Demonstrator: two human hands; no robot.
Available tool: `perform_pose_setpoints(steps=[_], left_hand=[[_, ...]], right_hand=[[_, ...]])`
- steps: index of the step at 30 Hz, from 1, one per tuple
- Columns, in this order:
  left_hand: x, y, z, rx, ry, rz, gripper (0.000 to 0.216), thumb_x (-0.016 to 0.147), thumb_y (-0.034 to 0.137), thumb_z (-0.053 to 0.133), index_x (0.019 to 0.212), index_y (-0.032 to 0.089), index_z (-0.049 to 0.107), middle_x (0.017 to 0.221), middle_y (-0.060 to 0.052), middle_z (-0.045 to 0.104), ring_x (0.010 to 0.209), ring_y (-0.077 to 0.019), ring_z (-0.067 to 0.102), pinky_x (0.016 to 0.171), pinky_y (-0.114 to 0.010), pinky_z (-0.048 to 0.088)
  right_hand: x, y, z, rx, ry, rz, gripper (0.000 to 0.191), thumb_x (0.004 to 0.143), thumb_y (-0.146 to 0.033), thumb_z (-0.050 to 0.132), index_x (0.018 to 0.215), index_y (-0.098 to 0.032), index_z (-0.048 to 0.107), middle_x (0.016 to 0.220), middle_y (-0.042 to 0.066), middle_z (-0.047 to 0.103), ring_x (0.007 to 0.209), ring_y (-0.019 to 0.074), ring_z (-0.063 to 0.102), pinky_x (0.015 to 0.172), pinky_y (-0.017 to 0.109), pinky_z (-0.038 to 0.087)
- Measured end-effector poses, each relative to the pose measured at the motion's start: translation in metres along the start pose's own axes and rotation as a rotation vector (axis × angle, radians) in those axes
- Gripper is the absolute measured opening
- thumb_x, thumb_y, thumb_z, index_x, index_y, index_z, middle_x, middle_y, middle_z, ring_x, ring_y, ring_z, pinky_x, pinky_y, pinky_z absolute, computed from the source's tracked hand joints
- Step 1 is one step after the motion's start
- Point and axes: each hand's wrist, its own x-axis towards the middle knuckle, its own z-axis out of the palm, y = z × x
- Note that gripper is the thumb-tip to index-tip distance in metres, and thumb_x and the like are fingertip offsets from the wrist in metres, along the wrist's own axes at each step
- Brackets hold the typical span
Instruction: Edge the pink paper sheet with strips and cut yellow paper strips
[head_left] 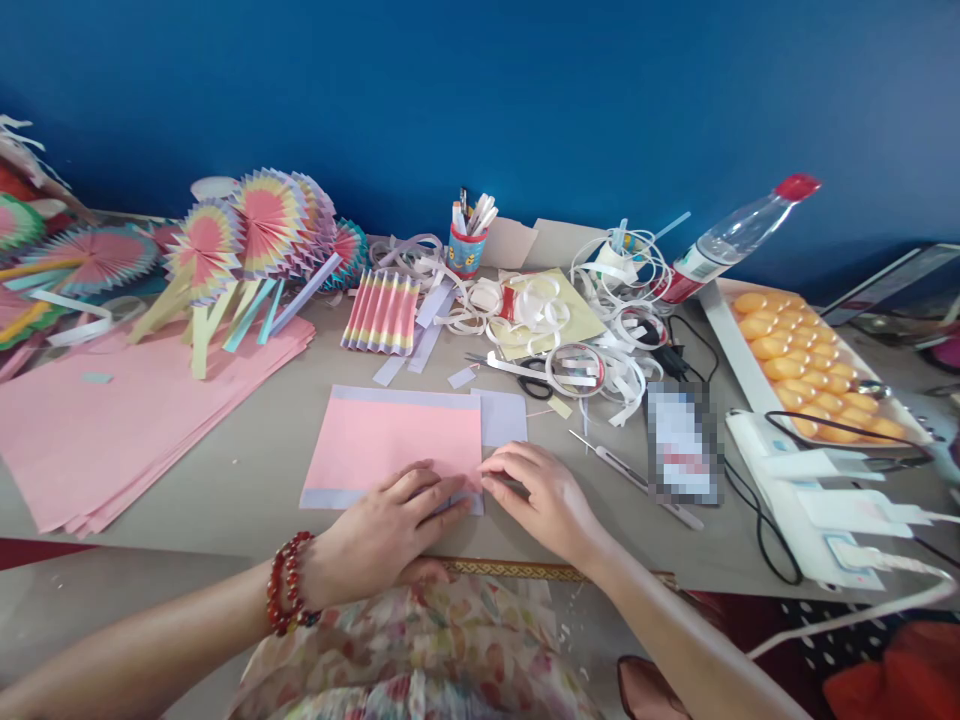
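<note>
At the lower centre of the frame, close to my view, both hands meet on the pink sheet [397, 440], which lies flat on the table [247, 480] with its pale border showing on the upper and lower edges. I judge that the sheet could slide or crease crooked, because only its lower right corner is held down and the rest lies free on a smooth surface. The craft knife [630, 478] lies just beside the right hand, so a careless sideways move could touch its blade.

My left hand [382, 525], with a red bead bracelet [289, 585] on the wrist, is open and almost flat, its fingers stretched and pressing on the sheet near that corner. My right hand [544, 495] is half curled, with its fingertips at the same edge. I cannot tell if they pinch the paper or only rest on it.

Further up, at the centre, black scissors [536, 385] lie among white paper strips [592, 370]. A pleated striped paper [382, 312] stands above the sheet. At the left lies a stack of pink paper [112, 420], and behind it the finished paper fans [255, 225] lean toward the blue wall.
</note>
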Motion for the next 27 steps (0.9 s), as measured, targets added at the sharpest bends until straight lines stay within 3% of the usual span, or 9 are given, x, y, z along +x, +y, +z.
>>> perform_pose_setpoints(steps=[2, 4, 7, 12, 16, 18, 21, 24, 27], left_hand=[[-0.002, -0.001, 0.001, -0.048, 0.035, -0.022, 0.074, 0.090, 0.053, 0.059, 0.149, 0.017, 0.033, 0.151, -0.014, 0.038, 0.137, -0.0328, 0.035, 0.113, -0.048, 0.036], [-0.005, -0.002, 0.001, -0.107, 0.090, -0.042, 0.072, 0.093, 0.048, 0.057, 0.149, 0.012, 0.030, 0.150, -0.017, 0.037, 0.139, -0.0313, 0.035, 0.113, -0.047, 0.037], [-0.006, -0.004, 0.001, -0.152, 0.116, -0.047, 0.057, 0.095, 0.043, 0.054, 0.140, 0.011, 0.041, 0.147, -0.019, 0.041, 0.138, -0.0307, 0.036, 0.112, -0.046, 0.040], [-0.004, -0.003, 0.000, -0.125, 0.070, -0.052, 0.052, 0.092, 0.040, 0.059, 0.135, 0.013, 0.047, 0.145, -0.016, 0.043, 0.135, -0.0306, 0.038, 0.113, -0.047, 0.038], [-0.001, -0.002, -0.001, -0.025, 0.031, -0.006, 0.056, 0.093, 0.044, 0.057, 0.139, 0.014, 0.046, 0.149, -0.011, 0.041, 0.133, -0.0289, 0.039, 0.115, -0.045, 0.033], [0.002, -0.003, -0.003, 0.038, 0.003, 0.041, 0.059, 0.094, 0.051, 0.053, 0.141, 0.015, 0.046, 0.150, -0.009, 0.041, 0.128, -0.0277, 0.043, 0.115, -0.044, 0.029], [0.006, -0.004, -0.007, 0.113, -0.027, 0.090, 0.065, 0.093, 0.059, 0.050, 0.142, 0.017, 0.046, 0.149, -0.009, 0.043, 0.120, -0.0271, 0.047, 0.112, -0.045, 0.030], [0.012, -0.005, -0.011, 0.149, -0.049, 0.121, 0.063, 0.092, 0.059, 0.051, 0.140, 0.018, 0.049, 0.146, -0.008, 0.048, 0.114, -0.0267, 0.048, 0.106, -0.045, 0.034], [0.017, -0.005, -0.015, 0.169, -0.062, 0.154, 0.054, 0.093, 0.057, 0.051, 0.134, 0.022, 0.056, 0.146, -0.005, 0.047, 0.113, -0.0274, 0.049, 0.101, -0.045, 0.037]], right_hand=[[-0.003, -0.005, 0.000, -0.053, -0.018, -0.030, 0.010, 0.093, -0.028, 0.059, 0.101, -0.023, 0.062, 0.098, 0.003, 0.065, 0.092, 0.0191, 0.058, 0.083, 0.033, 0.042], [-0.005, -0.010, 0.002, -0.114, -0.059, -0.048, 0.023, 0.088, -0.036, 0.067, 0.105, -0.022, 0.061, 0.104, 0.005, 0.064, 0.096, 0.0220, 0.057, 0.085, 0.036, 0.042], [-0.007, -0.016, 0.005, -0.195, -0.093, -0.061, 0.039, 0.081, -0.043, 0.073, 0.109, -0.021, 0.059, 0.110, 0.008, 0.062, 0.099, 0.0257, 0.056, 0.086, 0.040, 0.043], [-0.008, -0.016, 0.011, -0.236, -0.012, -0.092, 0.020, 0.091, -0.024, 0.059, 0.110, -0.020, 0.058, 0.104, 0.007, 0.065, 0.097, 0.0242, 0.057, 0.086, 0.040, 0.044], [-0.012, -0.014, 0.010, -0.178, 0.114, -0.041, 0.035, 0.089, -0.010, 0.046, 0.123, -0.019, 0.052, 0.102, 0.007, 0.066, 0.092, 0.0212, 0.060, 0.082, 0.035, 0.046], [-0.014, -0.014, 0.008, -0.131, 0.138, -0.003, 0.035, 0.089, -0.011, 0.045, 0.122, -0.020, 0.052, 0.100, 0.006, 0.067, 0.087, 0.0196, 0.061, 0.078, 0.032, 0.047], [-0.016, -0.012, 0.006, -0.100, 0.154, 0.046, 0.019, 0.091, -0.015, 0.047, 0.104, -0.022, 0.058, 0.090, 0.003, 0.067, 0.080, 0.0180, 0.062, 0.073, 0.029, 0.045], [-0.017, -0.009, 0.006, -0.103, 0.155, 0.109, 0.012, 0.092, -0.018, 0.048, 0.092, -0.023, 0.059, 0.083, 0.002, 0.066, 0.074, 0.0171, 0.061, 0.069, 0.028, 0.044], [-0.019, -0.006, 0.008, -0.098, 0.156, 0.158, 0.010, 0.092, -0.020, 0.050, 0.093, -0.024, 0.059, 0.081, 0.001, 0.067, 0.073, 0.0168, 0.061, 0.067, 0.027, 0.043]])
